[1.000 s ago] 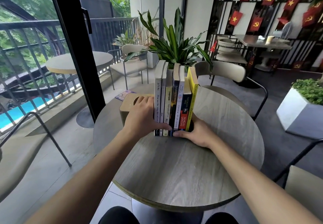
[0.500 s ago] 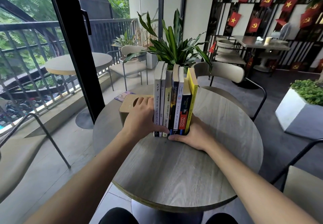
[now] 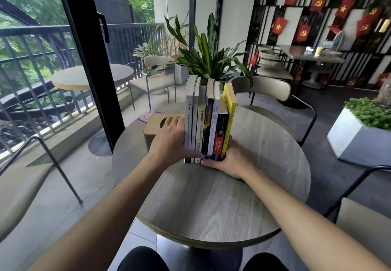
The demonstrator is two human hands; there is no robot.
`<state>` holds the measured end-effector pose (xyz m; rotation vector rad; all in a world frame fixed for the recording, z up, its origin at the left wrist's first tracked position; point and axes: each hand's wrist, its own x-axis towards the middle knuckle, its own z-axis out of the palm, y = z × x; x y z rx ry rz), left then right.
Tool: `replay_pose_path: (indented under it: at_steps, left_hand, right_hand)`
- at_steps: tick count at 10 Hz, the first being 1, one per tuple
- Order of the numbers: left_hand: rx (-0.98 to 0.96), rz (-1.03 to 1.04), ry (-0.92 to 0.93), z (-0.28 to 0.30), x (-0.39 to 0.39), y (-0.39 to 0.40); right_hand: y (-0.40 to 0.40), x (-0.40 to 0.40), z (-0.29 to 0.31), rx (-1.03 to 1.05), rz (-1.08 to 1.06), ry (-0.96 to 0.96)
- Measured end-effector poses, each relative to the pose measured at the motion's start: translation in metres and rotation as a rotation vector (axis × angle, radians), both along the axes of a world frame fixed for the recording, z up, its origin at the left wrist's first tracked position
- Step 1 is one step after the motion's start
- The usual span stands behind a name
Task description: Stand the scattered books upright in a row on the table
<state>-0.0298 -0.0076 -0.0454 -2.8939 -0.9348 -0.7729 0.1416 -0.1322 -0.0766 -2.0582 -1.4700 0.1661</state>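
Several books stand upright in a tight row, spines toward me, near the middle of the round grey wooden table. The outer ones are a white book on the left and a yellow book on the right. My left hand presses flat against the left side of the row, its thumb across the lower spines. My right hand cups the row's lower right end, fingers under the yellow book's base. Both hands squeeze the row between them.
A wooden box with a round hole sits just left of the books, behind my left hand. A small booklet lies at the table's far left edge. A beige chair and a potted plant stand behind the table; a white planter stands right.
Both hands stay clamped on the row of books; the row has barely shifted, and my right hand sits slightly closer under its right end.
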Motion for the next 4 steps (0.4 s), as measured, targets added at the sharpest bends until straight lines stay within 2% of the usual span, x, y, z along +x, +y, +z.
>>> replay_pose_path:
  at_steps: [1,3,4]
  left_hand:
    - [0.026,0.035,0.027,0.003,-0.002,-0.003]
    - [0.118,0.097,-0.119,0.015,-0.016,-0.016]
    - [0.149,0.099,-0.157,0.028,-0.02,-0.024]
  right_hand:
    - [-0.006,-0.003,0.005,0.049,-0.041,0.023]
    - [-0.032,-0.009,0.013,0.009,-0.141,0.013]
    - [-0.043,-0.012,0.025,0.079,-0.13,-0.025]
